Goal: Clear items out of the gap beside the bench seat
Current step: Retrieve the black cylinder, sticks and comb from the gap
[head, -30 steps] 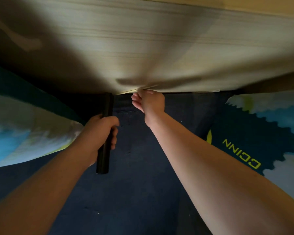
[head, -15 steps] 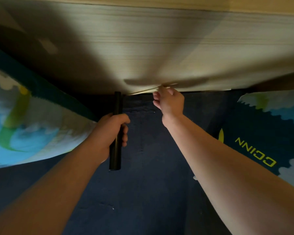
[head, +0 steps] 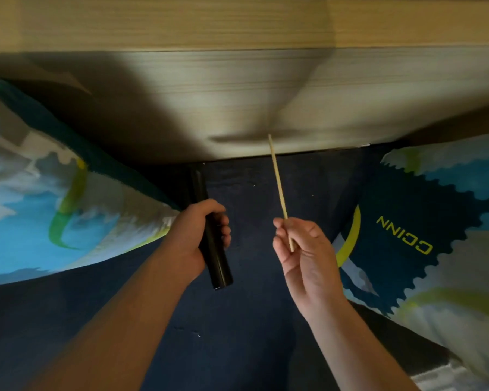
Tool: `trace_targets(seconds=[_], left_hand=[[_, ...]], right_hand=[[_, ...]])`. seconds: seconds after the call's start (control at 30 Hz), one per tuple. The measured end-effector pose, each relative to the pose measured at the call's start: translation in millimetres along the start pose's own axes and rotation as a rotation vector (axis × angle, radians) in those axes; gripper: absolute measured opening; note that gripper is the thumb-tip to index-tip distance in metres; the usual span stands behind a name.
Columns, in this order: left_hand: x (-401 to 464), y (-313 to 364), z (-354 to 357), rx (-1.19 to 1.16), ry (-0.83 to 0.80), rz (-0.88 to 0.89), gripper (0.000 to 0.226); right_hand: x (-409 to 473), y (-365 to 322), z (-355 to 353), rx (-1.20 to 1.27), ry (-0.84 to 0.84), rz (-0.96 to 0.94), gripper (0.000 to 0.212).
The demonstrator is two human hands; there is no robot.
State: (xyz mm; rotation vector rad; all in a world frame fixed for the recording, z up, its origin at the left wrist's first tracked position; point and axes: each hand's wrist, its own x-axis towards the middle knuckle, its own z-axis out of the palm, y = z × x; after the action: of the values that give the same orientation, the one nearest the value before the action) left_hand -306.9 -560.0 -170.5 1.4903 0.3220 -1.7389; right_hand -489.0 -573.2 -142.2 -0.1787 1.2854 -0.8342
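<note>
My right hand [head: 304,253] pinches a thin wooden stick [head: 277,179] near its lower end; the stick points up toward the pale wooden panel [head: 237,108] and is free of the gap [head: 294,153], the dark line where the panel meets the dark blue seat cushion [head: 251,320]. My left hand [head: 194,238] is wrapped around a long black tube [head: 209,235] that lies along the cushion, its far end near the gap. Nothing else shows in the gap.
Patterned blue, white and green pillows flank the seat: one pillow [head: 54,207] on the left, another pillow [head: 424,235] with yellow lettering on the right. A wooden ledge [head: 181,24] runs across the top.
My right hand has drawn back from the gap toward me, pulling the thin stick fully out and raising it upright. My left hand keeps its hold on the black tube.
</note>
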Motion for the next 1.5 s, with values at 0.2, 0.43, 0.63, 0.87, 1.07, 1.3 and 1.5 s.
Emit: trace_targets(seconds=[0.2,0.43,0.63,0.87,1.07,1.3,1.5], left_hand=[[-14.7,0.1,-2.4,-0.078,-0.160,0.008,0.026],[-34.3,-2.5,22.2,-0.184,-0.320,0.018,0.031],[-37.3,-1.1,47.5,-0.259,-0.487,0.045,0.037],[-41.7,-4.5,80.2,-0.237,-0.502,0.051,0.042],[-49.2,-15.0,97.3,-0.146,-0.479,0.083,0.039],[-68.8,-36.0,115.3,-0.103,-0.462,0.046,0.038],[-85.2,-67.2,137.1,0.026,-0.569,-0.005,0.037]], right_hand=[[-32.6,10.8,7.0,-0.214,0.006,0.047,0.017],[-51.3,-12.5,-0.9,-0.063,-0.014,0.120,0.015],[-45.0,-20.7,-8.2,-0.091,-0.081,0.161,0.010],[-37.5,-45.7,-30.2,-0.022,-0.080,0.170,0.011],[-39.2,-60.5,-42.4,-0.050,-0.118,0.137,0.007],[-65.4,-48.6,-62.6,-0.170,-0.167,0.078,0.020],[-93.6,-32.6,-105.2,-0.220,-0.004,0.180,0.008]])
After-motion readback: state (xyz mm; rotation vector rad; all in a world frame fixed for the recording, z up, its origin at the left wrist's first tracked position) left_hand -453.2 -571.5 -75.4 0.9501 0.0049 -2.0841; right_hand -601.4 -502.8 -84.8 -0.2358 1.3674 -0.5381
